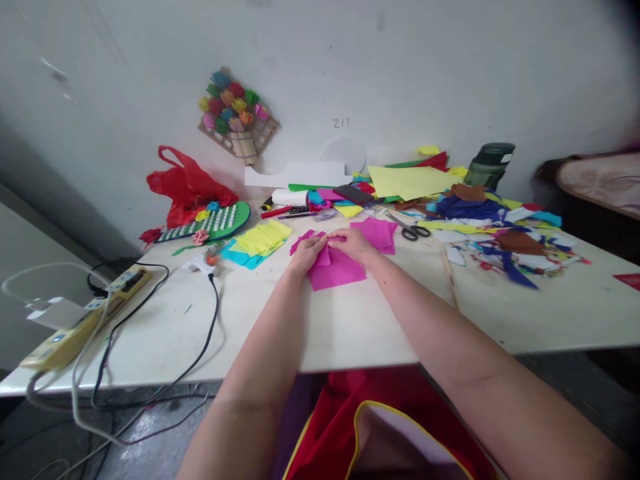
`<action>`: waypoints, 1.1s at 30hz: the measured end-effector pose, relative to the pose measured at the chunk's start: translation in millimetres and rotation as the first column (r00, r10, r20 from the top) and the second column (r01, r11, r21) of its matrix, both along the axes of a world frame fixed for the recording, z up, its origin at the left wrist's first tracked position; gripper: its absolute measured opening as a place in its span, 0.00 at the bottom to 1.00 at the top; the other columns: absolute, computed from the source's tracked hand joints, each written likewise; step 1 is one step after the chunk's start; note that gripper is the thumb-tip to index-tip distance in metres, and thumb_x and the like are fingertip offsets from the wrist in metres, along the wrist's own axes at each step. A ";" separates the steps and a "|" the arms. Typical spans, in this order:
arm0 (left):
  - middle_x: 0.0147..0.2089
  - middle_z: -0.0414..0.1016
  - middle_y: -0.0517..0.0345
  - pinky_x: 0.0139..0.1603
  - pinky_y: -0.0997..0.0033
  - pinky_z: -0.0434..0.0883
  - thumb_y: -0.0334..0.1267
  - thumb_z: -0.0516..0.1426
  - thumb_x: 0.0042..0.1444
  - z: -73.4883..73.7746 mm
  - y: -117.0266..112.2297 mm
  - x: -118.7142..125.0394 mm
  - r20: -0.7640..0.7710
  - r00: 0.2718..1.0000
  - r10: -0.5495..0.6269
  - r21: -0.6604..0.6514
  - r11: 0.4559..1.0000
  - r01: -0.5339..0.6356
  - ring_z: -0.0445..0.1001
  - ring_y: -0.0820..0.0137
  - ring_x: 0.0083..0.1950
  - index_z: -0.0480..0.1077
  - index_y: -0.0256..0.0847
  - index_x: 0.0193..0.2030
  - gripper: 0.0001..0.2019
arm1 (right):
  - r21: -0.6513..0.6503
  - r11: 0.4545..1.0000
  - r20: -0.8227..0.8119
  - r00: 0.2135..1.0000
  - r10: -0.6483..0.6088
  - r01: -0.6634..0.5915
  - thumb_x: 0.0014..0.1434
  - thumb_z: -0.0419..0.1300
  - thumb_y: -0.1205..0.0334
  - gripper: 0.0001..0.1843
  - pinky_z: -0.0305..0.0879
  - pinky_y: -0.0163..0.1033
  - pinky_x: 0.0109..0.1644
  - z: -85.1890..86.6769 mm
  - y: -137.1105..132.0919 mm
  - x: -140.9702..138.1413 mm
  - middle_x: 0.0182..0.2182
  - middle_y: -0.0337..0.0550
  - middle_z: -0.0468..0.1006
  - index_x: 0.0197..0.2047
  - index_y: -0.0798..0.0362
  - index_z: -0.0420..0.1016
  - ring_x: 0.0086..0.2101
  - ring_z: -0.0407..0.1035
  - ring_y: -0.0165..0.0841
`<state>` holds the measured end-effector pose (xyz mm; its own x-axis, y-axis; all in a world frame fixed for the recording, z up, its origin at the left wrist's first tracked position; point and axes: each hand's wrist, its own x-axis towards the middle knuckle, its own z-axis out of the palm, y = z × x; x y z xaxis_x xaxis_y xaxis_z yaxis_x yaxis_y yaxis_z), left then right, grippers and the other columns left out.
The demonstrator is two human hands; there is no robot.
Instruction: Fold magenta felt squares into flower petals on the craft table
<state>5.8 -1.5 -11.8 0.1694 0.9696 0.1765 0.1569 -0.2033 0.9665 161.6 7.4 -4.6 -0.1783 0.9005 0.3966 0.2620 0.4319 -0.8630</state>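
My left hand (pixel 307 253) and my right hand (pixel 353 243) meet over the middle of the table, fingertips pinched together on a piece of magenta paper (pixel 323 256). Beneath them a larger magenta sheet (pixel 339 272) lies flat on the tabletop. More magenta paper squares (pixel 377 235) rest just right of my right hand, beside black-handled scissors (pixel 416 233). To the left of my left hand sit yellow paper squares (pixel 263 238) on top of blue ones (pixel 245 257). The fingers partly hide the piece they hold.
A glue gun (pixel 204 261) with a black cord lies left, near a power strip (pixel 83 320). Behind it are a red plastic bag (pixel 187 180) and a green craft piece (pixel 235 220). Paper scraps (pixel 520 243) and a dark green bottle (pixel 489 165) occupy the right.
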 end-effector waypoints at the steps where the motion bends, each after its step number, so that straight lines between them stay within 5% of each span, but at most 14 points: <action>1: 0.27 0.73 0.57 0.30 0.74 0.63 0.53 0.57 0.48 -0.2 0.5 -0.2 -0.003 1.000 -0.020 -0.004 1.000 0.020 0.68 0.72 0.27 0.74 0.36 0.34 0.19 | -0.001 1.000 0.005 1.000 -0.005 0.005 0.45 0.62 0.66 0.08 0.64 0.41 0.50 -0.3 0.0 -0.2 0.34 0.41 0.80 0.32 0.52 0.79 0.40 0.72 0.34; 17: 0.26 0.70 0.58 0.33 0.73 0.62 0.54 0.51 0.53 -0.9 3.6 1.1 -0.212 0.977 0.023 0.201 0.979 0.021 0.66 0.72 0.29 0.73 0.38 0.30 0.21 | -0.117 0.992 -0.062 0.996 -0.056 0.049 0.42 0.61 0.62 0.05 0.61 0.34 0.34 0.5 -3.0 -0.7 0.21 0.34 0.73 0.22 0.54 0.75 0.26 0.66 0.29; 27: 0.21 0.61 0.63 0.29 0.74 0.58 0.52 0.48 0.56 3.5 3.6 1.6 -0.333 0.928 0.167 0.284 0.956 -0.070 0.58 0.74 0.26 0.64 0.38 0.22 0.21 | -0.231 0.965 -0.373 0.927 0.032 -0.126 0.42 0.65 0.55 0.14 0.62 0.39 0.48 5.2 -5.5 5.2 0.30 0.41 0.79 0.31 0.55 0.77 0.38 0.71 0.33; 33: 0.21 0.62 0.62 0.30 0.75 0.57 0.51 0.47 0.57 5.9 3.2 -0.6 -0.420 0.866 0.271 0.336 0.933 -0.129 0.60 0.74 0.27 0.62 0.39 0.21 0.21 | -0.409 0.902 -0.378 0.925 -0.033 -0.135 0.36 0.70 0.62 0.18 0.68 0.39 0.38 3.0 -2.2 9.3 0.25 0.41 0.78 0.34 0.55 0.76 0.30 0.71 0.33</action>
<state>5.2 1.7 -5.9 0.1064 0.9087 0.4037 0.6287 -0.3760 0.6807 170.9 5.2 -1.6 -0.1459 0.9889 0.0285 -0.1220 0.0106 -0.9925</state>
